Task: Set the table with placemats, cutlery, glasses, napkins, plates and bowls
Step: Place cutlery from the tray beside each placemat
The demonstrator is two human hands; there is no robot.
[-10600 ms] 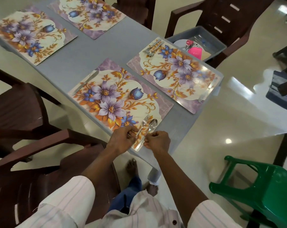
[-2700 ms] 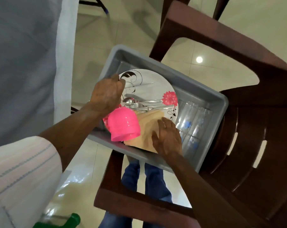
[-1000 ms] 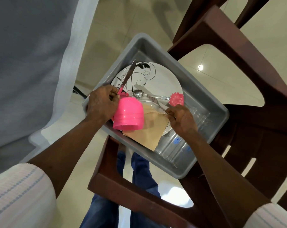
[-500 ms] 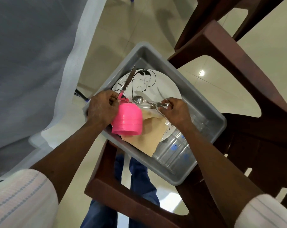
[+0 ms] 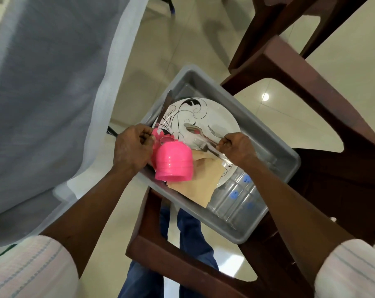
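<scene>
A grey tub point(image 5: 268, 145) sits on a brown chair. In it lie white plates with a black swirl pattern point(image 5: 214, 117), a stack of upturned pink bowls point(image 5: 173, 164), tan napkins point(image 5: 201, 186) and clear glasses point(image 5: 238, 196). My left hand point(image 5: 132, 147) grips a table knife point(image 5: 164, 108) by its handle, blade pointing up and away over the tub's rim. My right hand point(image 5: 236, 149) pinches the handles of a spoon and fork point(image 5: 200, 137), lifted slightly above the plate.
The grey table point(image 5: 42, 93) fills the left side, its edge close to the tub. The brown chair point(image 5: 311, 104) has arms around the tub, one across the bottom. A second chair stands at the top. My legs in blue trousers point(image 5: 182, 244) show below.
My right hand has closed on the spoon and fork and raised them off the plate. My left hand keeps hold of the knife it picked up earlier.
</scene>
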